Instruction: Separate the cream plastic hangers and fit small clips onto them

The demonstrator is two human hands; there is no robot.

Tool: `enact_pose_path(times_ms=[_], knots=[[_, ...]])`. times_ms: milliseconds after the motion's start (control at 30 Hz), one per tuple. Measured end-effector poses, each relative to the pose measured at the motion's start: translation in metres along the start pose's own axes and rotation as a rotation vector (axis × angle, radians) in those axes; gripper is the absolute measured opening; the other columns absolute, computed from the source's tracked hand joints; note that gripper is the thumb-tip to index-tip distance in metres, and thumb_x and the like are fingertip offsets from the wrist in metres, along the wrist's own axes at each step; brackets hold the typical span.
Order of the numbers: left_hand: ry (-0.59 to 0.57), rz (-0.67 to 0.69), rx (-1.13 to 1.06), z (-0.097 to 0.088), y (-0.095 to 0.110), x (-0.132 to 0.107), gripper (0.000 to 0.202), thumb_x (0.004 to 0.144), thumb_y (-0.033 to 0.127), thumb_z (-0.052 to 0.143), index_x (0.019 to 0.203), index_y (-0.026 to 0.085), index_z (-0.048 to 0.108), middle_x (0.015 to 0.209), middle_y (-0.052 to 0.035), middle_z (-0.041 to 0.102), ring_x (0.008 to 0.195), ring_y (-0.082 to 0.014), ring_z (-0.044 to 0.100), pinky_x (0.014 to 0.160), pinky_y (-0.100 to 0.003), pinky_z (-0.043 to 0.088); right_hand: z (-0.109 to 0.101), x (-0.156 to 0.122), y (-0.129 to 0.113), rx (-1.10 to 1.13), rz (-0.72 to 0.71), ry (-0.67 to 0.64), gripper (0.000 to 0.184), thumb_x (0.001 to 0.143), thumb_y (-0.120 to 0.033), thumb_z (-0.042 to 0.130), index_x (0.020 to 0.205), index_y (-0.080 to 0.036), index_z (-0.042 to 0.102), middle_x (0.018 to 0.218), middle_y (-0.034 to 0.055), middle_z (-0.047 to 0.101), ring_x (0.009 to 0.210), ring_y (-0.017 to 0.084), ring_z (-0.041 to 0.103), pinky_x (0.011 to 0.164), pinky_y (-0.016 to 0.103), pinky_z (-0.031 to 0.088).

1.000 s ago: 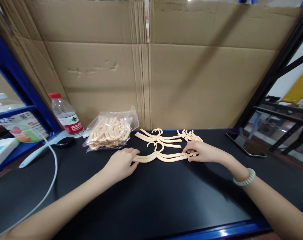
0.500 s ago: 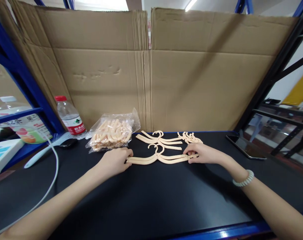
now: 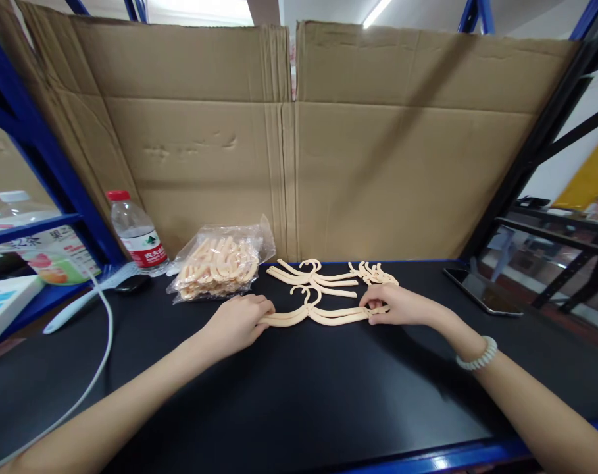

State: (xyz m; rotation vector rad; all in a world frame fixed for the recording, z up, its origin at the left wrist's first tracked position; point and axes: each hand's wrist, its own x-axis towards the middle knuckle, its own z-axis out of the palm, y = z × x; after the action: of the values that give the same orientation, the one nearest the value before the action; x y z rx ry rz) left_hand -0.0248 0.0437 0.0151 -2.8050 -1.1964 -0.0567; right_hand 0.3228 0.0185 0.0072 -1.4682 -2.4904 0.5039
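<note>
Both ends of the cream hanger stack (image 3: 323,315) are pinched by left hand (image 3: 237,322) and right hand (image 3: 396,306); its long axis spans between them.

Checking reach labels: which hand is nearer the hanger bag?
Left. The left hand, at one end of the loose hangers, just in front of the hanger bag; right hand at their far end.

The left hand (image 3: 237,322) covers one tip of the stacked cream plastic hangers (image 3: 318,315), and the right hand (image 3: 395,306) covers the other. From here I can't count what fills the crinkled clear plastic bag (image 3: 220,260). The white cable (image 3: 99,362) and both forearms run out of view at the bottom.
</note>
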Motion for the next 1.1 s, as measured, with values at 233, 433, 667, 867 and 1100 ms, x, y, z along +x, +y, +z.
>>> enact_pose_path(times_ms=[233, 433, 667, 867, 1100], knots=[[-0.008, 0.008, 0.011, -0.003, 0.001, -0.002, 0.016, 0.085, 0.013, 0.05, 0.093, 0.019, 0.062, 0.094, -0.0054, 0.067, 0.087, -0.0229, 0.064, 0.072, -0.032, 0.048, 0.002, -0.001, 0.001, -0.003, -0.016, 0.013, 0.02, 0.073, -0.016, 0.071, 0.092, -0.015, 0.069, 0.08, 0.003, 0.058, 0.072, 0.017, 0.054, 0.061, 0.025, 0.04], [0.133, -0.014, -0.03, -0.003, 0.0, -0.001, 0.021, 0.085, 0.019, 0.054, 0.104, 0.019, 0.062, 0.105, -0.0063, 0.067, 0.098, -0.0245, 0.063, 0.082, -0.036, 0.049, -0.001, -0.001, 0.005, -0.003, -0.081, 0.168, 0.018, 0.08, -0.022, 0.064, 0.096, -0.015, 0.067, 0.08, 0.0037, 0.059, 0.072, 0.017, 0.054, 0.065, 0.027, 0.043], [0.348, -0.055, -0.046, -0.003, -0.004, 0.0, 0.025, 0.086, 0.025, 0.05, 0.108, 0.016, 0.06, 0.104, -0.0094, 0.068, 0.097, -0.0264, 0.063, 0.084, -0.04, 0.05, 0.0, 0.001, 0.011, -0.04, -0.127, 0.483, 0.017, 0.089, -0.03, 0.053, 0.089, -0.019, 0.066, 0.072, 0.0021, 0.06, 0.06, 0.015, 0.053, 0.057, 0.026, 0.04], [0.394, -0.091, -0.142, 0.0, -0.008, 0.0, 0.031, 0.086, 0.027, 0.045, 0.113, 0.017, 0.055, 0.102, -0.0083, 0.068, 0.095, -0.0258, 0.065, 0.083, -0.04, 0.051, -0.001, 0.001, 0.011, -0.111, -0.102, 0.851, 0.022, 0.093, -0.032, 0.051, 0.081, -0.019, 0.064, 0.067, 0.0004, 0.055, 0.057, 0.014, 0.048, 0.056, 0.026, 0.038], [0.336, -0.104, -0.302, 0.017, -0.018, 0.006, 0.046, 0.085, 0.027, 0.045, 0.128, 0.014, 0.044, 0.106, -0.0098, 0.067, 0.094, -0.0255, 0.066, 0.084, -0.04, 0.052, -0.004, -0.001, 0.006, -0.126, -0.115, 0.999, 0.025, 0.092, -0.031, 0.052, 0.073, -0.018, 0.062, 0.058, -0.002, 0.05, 0.051, 0.012, 0.044, 0.052, 0.025, 0.035]])
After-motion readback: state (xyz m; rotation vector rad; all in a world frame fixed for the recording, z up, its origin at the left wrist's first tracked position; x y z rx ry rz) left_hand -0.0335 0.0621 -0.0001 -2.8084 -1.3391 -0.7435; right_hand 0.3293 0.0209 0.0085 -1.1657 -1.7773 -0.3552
